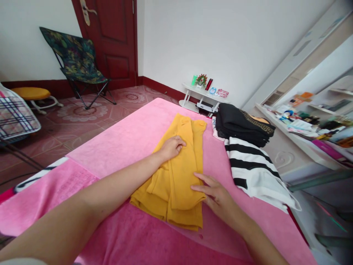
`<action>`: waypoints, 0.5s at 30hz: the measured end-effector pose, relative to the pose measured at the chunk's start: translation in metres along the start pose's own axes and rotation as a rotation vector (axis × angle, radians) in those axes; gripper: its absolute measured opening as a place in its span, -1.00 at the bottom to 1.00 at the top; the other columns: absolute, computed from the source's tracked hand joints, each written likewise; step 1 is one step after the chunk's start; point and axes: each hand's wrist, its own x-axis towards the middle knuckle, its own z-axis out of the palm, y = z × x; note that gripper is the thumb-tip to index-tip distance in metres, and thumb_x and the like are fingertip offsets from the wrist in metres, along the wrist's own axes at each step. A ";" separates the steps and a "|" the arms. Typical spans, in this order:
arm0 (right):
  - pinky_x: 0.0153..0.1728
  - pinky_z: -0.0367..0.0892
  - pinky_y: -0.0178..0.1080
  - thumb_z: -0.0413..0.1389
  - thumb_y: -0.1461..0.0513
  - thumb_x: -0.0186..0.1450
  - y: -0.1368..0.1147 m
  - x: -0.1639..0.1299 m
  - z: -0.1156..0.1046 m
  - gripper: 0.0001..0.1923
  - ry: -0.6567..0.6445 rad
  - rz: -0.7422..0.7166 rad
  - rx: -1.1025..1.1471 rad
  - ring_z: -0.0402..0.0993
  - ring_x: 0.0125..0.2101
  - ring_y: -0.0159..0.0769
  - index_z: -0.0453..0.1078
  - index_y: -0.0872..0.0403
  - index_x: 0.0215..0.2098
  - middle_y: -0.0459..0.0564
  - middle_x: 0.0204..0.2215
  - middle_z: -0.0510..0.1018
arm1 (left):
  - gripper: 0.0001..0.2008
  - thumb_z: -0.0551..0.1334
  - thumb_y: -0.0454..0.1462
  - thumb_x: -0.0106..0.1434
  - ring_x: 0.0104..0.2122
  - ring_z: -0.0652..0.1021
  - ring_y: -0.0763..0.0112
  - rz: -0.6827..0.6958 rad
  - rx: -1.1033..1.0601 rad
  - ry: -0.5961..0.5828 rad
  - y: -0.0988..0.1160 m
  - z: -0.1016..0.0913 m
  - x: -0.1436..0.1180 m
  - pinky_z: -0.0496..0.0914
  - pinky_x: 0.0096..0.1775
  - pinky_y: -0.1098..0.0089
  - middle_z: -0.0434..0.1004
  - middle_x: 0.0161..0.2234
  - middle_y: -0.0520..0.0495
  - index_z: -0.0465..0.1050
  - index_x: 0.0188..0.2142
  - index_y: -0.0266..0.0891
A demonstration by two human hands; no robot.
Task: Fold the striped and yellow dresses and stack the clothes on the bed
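At the frame's centre the yellow garment [176, 173] lies on the pink bed cover [116, 147] already folded into a long narrow strip, left hand [172, 146] and right hand [215, 191] pressing flat, fingers spread, with crosswise folding seemingly left.

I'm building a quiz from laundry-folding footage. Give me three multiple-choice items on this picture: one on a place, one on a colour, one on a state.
1. Where does the striped garment lie relative to the yellow garment?
A. to its right
B. to its left
C. underneath it

2. What colour is the cover on the bed?
A. blue
B. pink
C. grey

3. How is the left hand placed?
A. raised in the air
B. gripping the folding chair
C. resting flat on the yellow garment

Answers:
1 A, it lies nearer the bed's right edge.
2 B, pink shows all round the clothes.
3 C, the palm lies on the cloth, while the right hand touches its edge.
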 end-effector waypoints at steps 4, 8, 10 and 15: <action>0.02 0.25 -0.06 -0.04 0.33 0.24 -0.017 0.004 -0.014 -0.62 0.132 -0.065 -0.019 0.36 0.00 -0.20 0.45 -0.11 -0.06 -0.05 -0.01 0.48 | -0.72 0.07 -0.48 0.12 -0.22 0.48 0.38 0.003 -0.087 0.035 0.006 -0.004 0.000 0.37 -0.09 0.37 0.48 -0.27 -0.07 0.51 -0.29 -0.25; -0.10 0.31 -0.15 -0.07 0.38 0.19 -0.050 -0.001 -0.031 -0.51 0.289 -0.183 -0.027 0.45 -0.13 -0.24 0.36 -0.15 0.00 -0.08 -0.15 0.55 | -0.66 0.03 -0.51 0.13 -0.08 0.43 0.38 -0.023 -0.109 0.260 0.012 -0.013 0.001 0.31 0.02 0.36 0.42 -0.14 -0.09 0.47 -0.20 -0.23; -0.16 0.33 -0.17 -0.05 0.39 0.13 -0.064 -0.003 -0.031 -0.50 0.221 -0.191 -0.013 0.48 -0.21 -0.22 0.39 -0.12 -0.03 -0.06 -0.21 0.58 | -0.64 0.04 -0.50 0.12 -0.02 0.39 0.35 -0.079 -0.064 0.346 0.010 -0.014 0.002 0.27 0.07 0.33 0.38 -0.09 -0.10 0.44 -0.15 -0.22; -0.34 0.33 -0.35 -0.06 0.46 0.02 -0.059 0.012 -0.023 -0.58 -0.196 0.001 0.182 0.49 -0.41 -0.36 0.51 -0.05 -0.33 -0.14 -0.42 0.59 | -0.67 0.10 -0.44 0.12 -0.12 0.45 0.31 -0.234 -0.016 0.272 -0.002 -0.007 0.007 0.34 0.00 0.29 0.44 -0.18 -0.10 0.41 -0.12 -0.24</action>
